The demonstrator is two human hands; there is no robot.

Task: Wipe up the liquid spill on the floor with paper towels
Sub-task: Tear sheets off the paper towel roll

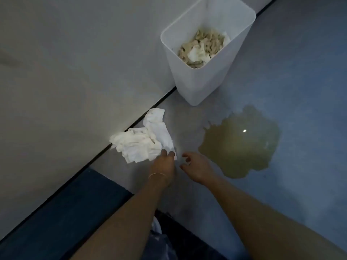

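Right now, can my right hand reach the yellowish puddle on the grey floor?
Probably yes: the right hand is empty, fingers loosely curled, close beside the yellowish liquid puddle, with only bare grey floor between.

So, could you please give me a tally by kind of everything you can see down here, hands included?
White bin: 1
Liquid puddle: 1
Paper towel heaps: 2, clean heap and soiled heap inside the bin
Hands: 2, left hand and right hand
Total: 6
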